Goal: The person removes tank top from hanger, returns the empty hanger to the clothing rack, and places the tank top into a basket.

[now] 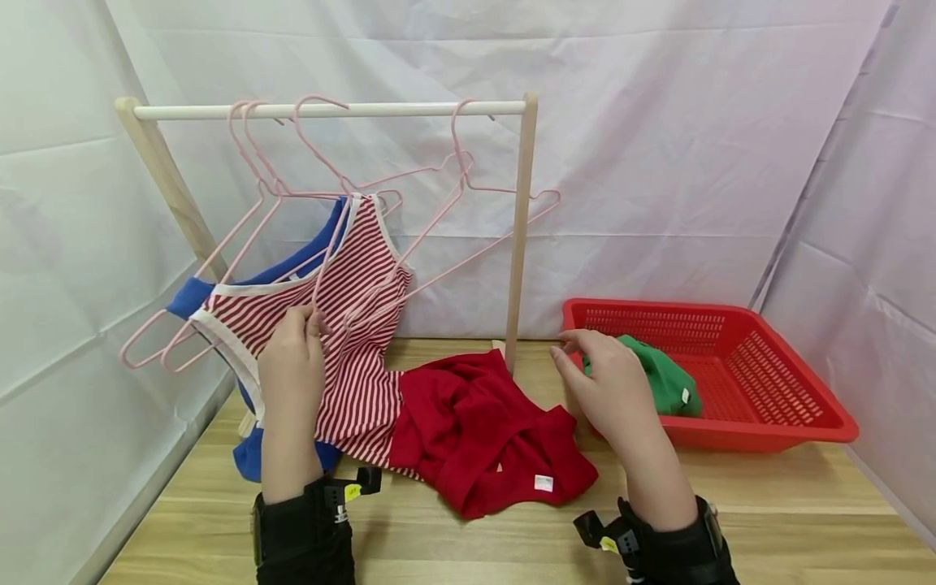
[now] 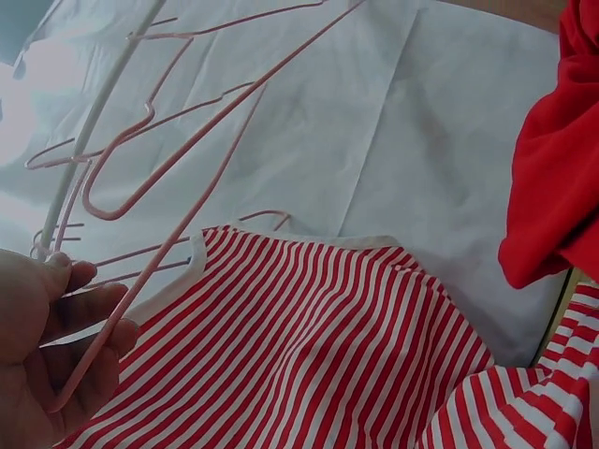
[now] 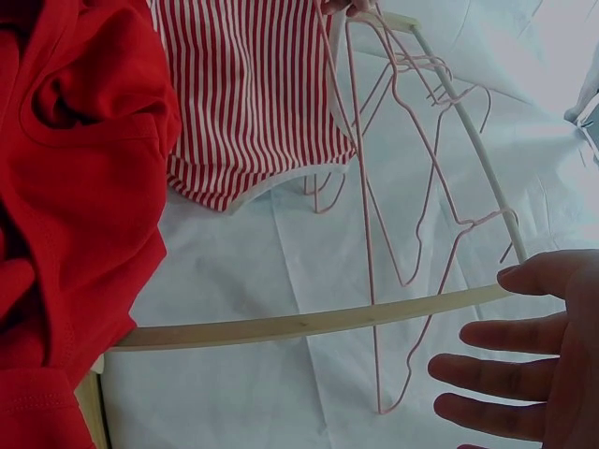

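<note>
My left hand (image 1: 292, 349) holds the lower end of a pink wire hanger (image 1: 332, 244), fingers curled at it, in front of the striped top. The left wrist view shows the hanger crossing my left fingers (image 2: 89, 309). The red-and-white striped top (image 1: 366, 252) hangs on another pink hanger, over a blue garment (image 1: 192, 296) behind it. A crumpled red garment (image 1: 490, 431) lies on the wooden table against the striped hem, its white tag showing. My right hand (image 1: 607, 386) is empty, fingers spread in the right wrist view, and overlaps the red basket's left side in the head view.
A rack with a white rail (image 1: 409, 110) and wooden posts stands at the back left. Another bare pink hanger (image 1: 468, 171) hangs near its right post (image 1: 521, 236). The red basket (image 1: 797, 422) at right contains a green garment (image 1: 669, 382). White cloth walls surround the table (image 1: 768, 520).
</note>
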`<act>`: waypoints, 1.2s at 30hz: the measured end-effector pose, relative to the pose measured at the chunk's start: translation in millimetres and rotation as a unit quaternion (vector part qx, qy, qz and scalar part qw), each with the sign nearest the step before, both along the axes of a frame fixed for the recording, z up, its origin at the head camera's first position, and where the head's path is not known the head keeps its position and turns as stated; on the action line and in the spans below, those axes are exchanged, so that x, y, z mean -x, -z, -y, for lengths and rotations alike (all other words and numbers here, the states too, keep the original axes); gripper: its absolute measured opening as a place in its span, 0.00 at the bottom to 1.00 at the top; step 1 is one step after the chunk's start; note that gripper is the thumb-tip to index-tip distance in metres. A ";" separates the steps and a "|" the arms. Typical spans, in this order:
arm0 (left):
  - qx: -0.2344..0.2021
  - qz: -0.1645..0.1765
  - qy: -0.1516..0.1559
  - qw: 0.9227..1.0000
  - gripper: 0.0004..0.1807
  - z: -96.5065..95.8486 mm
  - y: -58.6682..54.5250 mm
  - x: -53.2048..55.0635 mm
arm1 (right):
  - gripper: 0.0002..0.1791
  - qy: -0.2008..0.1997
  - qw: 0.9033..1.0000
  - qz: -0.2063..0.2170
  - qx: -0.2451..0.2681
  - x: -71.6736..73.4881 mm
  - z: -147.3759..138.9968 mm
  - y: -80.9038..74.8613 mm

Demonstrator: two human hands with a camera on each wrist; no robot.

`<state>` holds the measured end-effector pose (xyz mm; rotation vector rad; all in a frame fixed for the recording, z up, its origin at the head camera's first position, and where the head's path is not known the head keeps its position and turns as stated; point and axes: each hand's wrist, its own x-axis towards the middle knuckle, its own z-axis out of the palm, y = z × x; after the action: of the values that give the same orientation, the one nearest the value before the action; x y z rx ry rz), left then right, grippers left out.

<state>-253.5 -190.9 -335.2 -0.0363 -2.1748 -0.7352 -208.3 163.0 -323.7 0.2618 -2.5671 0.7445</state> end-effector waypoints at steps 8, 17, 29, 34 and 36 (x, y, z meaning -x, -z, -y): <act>0.007 0.025 0.019 0.999 0.18 -11.0 0.1 3.0 | 0.19 0.004 1.000 -0.002 0.000 0.0 0.7 0.4; 0.020 0.010 0.033 0.999 0.17 -17.0 -2.0 8.9 | 0.19 0.005 1.000 -0.001 -0.002 0.6 1.8 1.4; 0.004 -0.020 0.039 0.999 0.15 -22.1 -2.8 11.9 | 0.20 0.007 1.000 0.009 -0.005 -0.8 3.7 1.1; -0.007 -0.027 0.055 0.998 0.15 -25.2 -4.0 13.5 | 0.21 0.007 1.000 0.012 -0.008 -0.5 4.5 2.0; -0.011 -0.029 0.058 0.998 0.15 -25.9 -4.1 13.6 | 0.21 0.008 1.000 0.013 -0.008 -0.2 5.0 2.3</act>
<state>-267.1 -165.0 -331.1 -0.1714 -2.1217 -0.8138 -208.1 158.0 -325.9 0.2387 -2.5984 0.7273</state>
